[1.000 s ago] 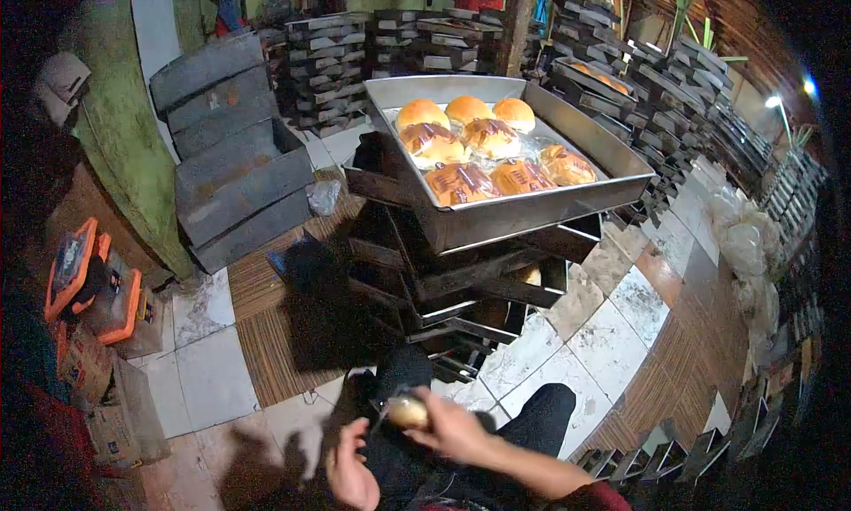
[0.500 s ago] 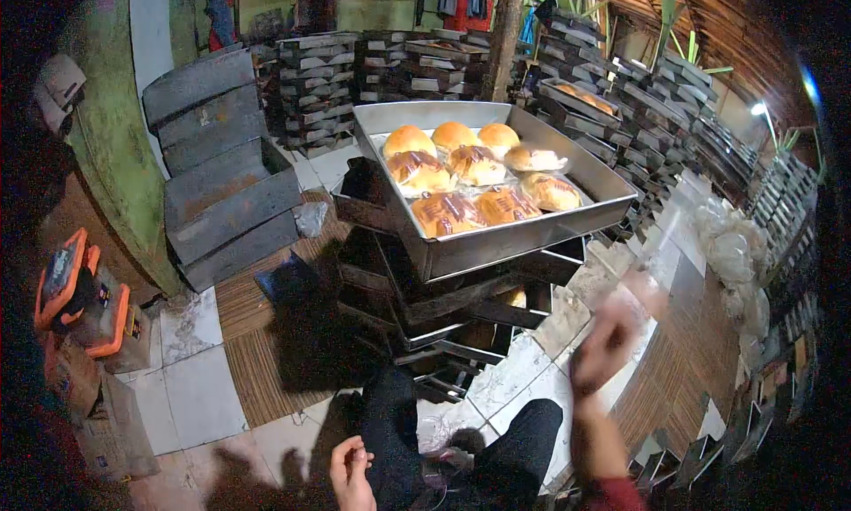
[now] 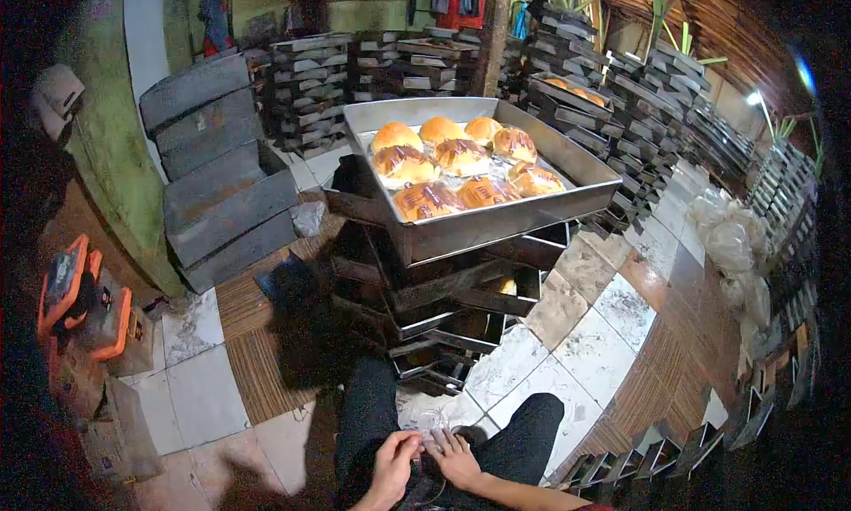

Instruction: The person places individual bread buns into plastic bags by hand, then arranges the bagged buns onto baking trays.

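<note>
Glossy golden buns (image 3: 461, 158), some in printed wrappers (image 3: 427, 201), sit in a high-walled metal tray (image 3: 514, 229) at twelve o'clock, with room toward its three-o'clock wall. At six o'clock, left hand (image 3: 393, 467) and right hand (image 3: 456, 462) meet near clear plastic (image 3: 433, 420); whether either grips cannot be told.

The wrapped bun (image 3: 514, 145) I was holding now sits inside the tray (image 3: 514, 223), toward its right side; my right hand (image 3: 456, 461) has returned below the tray, close beside my left hand (image 3: 394, 465).
</note>
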The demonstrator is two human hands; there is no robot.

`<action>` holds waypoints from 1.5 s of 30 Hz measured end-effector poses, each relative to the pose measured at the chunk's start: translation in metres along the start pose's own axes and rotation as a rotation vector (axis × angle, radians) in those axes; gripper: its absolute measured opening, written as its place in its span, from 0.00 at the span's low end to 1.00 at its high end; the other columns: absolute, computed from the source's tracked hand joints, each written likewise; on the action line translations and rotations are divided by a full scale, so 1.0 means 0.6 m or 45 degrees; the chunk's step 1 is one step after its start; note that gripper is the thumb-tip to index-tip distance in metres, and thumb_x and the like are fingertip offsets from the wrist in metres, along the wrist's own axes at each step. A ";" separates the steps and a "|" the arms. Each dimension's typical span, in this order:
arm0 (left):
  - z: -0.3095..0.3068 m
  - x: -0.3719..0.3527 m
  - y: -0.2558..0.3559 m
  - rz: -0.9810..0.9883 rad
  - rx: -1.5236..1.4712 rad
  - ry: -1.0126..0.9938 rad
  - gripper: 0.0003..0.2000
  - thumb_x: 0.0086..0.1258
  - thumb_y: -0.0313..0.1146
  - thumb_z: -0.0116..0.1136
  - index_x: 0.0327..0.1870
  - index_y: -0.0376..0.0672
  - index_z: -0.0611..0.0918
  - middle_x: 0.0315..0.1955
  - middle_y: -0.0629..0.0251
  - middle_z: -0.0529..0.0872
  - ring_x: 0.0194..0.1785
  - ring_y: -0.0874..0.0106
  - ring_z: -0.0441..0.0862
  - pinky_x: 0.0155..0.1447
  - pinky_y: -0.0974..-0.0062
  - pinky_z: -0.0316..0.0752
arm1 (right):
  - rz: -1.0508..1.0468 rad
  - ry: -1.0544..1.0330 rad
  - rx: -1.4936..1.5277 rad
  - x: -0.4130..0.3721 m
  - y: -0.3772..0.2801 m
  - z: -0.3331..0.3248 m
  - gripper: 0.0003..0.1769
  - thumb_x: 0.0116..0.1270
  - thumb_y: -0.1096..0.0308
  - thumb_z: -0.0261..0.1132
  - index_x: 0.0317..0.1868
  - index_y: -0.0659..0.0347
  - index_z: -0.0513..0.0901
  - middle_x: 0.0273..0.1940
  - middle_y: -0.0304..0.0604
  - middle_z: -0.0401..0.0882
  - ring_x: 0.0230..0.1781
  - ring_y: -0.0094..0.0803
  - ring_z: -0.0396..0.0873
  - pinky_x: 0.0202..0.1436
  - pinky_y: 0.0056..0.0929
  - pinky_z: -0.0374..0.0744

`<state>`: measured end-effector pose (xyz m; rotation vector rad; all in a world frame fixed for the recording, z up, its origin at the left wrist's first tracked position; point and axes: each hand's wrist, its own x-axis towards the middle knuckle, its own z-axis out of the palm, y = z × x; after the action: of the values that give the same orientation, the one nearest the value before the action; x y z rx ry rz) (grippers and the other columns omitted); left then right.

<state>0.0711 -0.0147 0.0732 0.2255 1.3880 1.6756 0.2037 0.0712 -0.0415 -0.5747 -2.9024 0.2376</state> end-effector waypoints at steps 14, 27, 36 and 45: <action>-0.048 0.002 -0.031 -0.245 -0.060 0.074 0.09 0.67 0.33 0.51 0.42 0.39 0.76 0.35 0.67 0.79 0.34 0.77 0.77 0.38 0.81 0.70 | 0.263 -0.435 0.469 0.018 0.032 -0.022 0.16 0.53 0.67 0.60 0.43 0.61 0.76 0.40 0.54 0.78 0.38 0.50 0.77 0.41 0.42 0.76; -0.036 0.003 -0.065 -0.483 -0.306 0.103 0.14 0.64 0.34 0.51 0.49 0.42 0.68 0.39 0.60 0.76 0.41 0.66 0.77 0.45 0.66 0.73 | 0.510 -0.069 0.364 0.015 0.028 -0.044 0.07 0.56 0.70 0.52 0.36 0.62 0.70 0.42 0.57 0.75 0.47 0.47 0.74 0.47 0.41 0.75; -0.014 0.006 -0.048 -0.785 -0.258 0.061 0.23 0.59 0.45 0.57 0.54 0.48 0.68 0.51 0.66 0.68 0.56 0.68 0.64 0.57 0.62 0.60 | 0.785 0.195 0.885 0.006 -0.064 -0.104 0.10 0.62 0.68 0.60 0.26 0.65 0.76 0.21 0.52 0.73 0.18 0.37 0.73 0.24 0.32 0.71; 0.004 -0.011 0.072 -0.213 -0.380 -0.026 0.15 0.69 0.37 0.48 0.53 0.44 0.69 0.54 0.65 0.71 0.56 0.72 0.67 0.56 0.64 0.65 | 0.402 0.605 0.811 0.106 -0.067 -0.228 0.04 0.56 0.76 0.58 0.32 0.68 0.75 0.36 0.51 0.78 0.33 0.41 0.77 0.37 0.35 0.75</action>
<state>0.0539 -0.0155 0.1133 -0.0424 1.0922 1.7083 0.1585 0.0760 0.1081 -0.8195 -2.1036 0.8862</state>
